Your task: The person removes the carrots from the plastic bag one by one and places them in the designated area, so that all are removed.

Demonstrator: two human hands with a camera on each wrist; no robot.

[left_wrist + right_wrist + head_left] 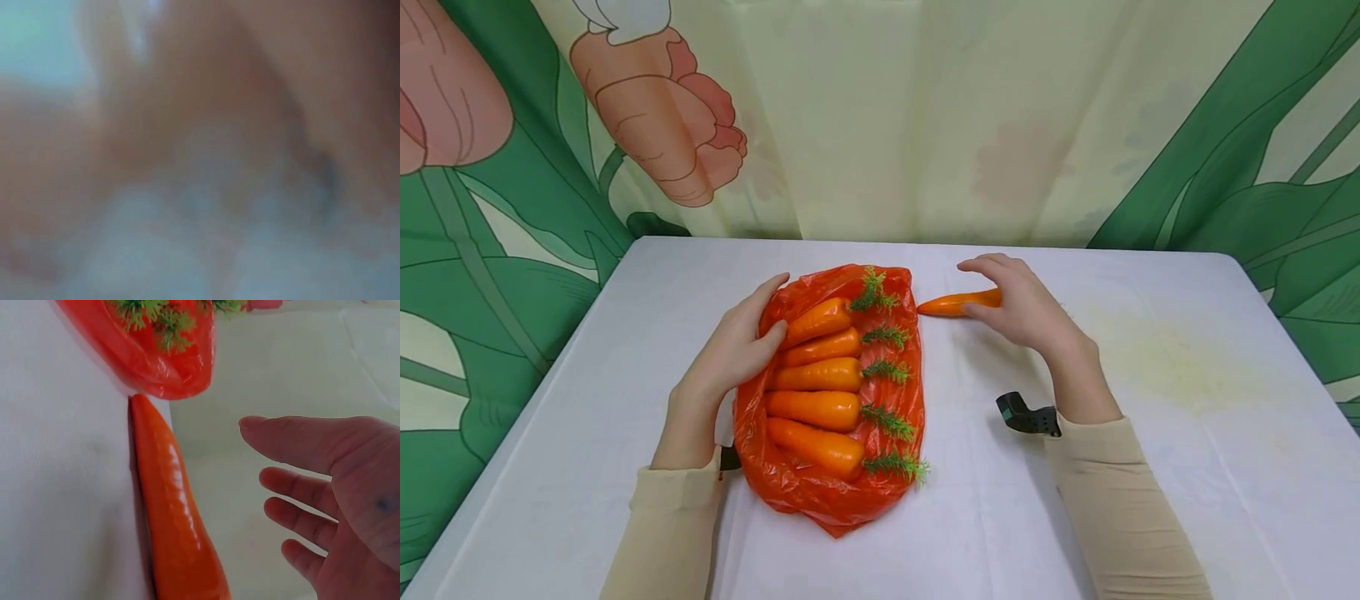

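Observation:
In the head view a red plastic bag (pixel 831 521) lies on the table with several orange carrots (pixel 815 407) in a row on it, their green tops toward the right. My left hand (pixel 730 350) holds the bag's left edge, thumb over the rim beside the upper carrots and other fingers mostly hidden behind the plastic. A separate carrot (pixel 953 303) lies right of the bag, its thin tip at the bag's edge. Over its thick end is my right hand (pixel 1026 304), thumb and fingers spread. The right wrist view shows those fingers (pixel 300 522) apart from the loose carrot (pixel 178 519).
A white cloth covers the table (pixel 1157 500). Behind it hangs a curtain (pixel 865 125) printed with flowers and leaves. A black wrist strap piece (pixel 1028 415) sticks out by the right cuff. The left wrist view is badly blurred.

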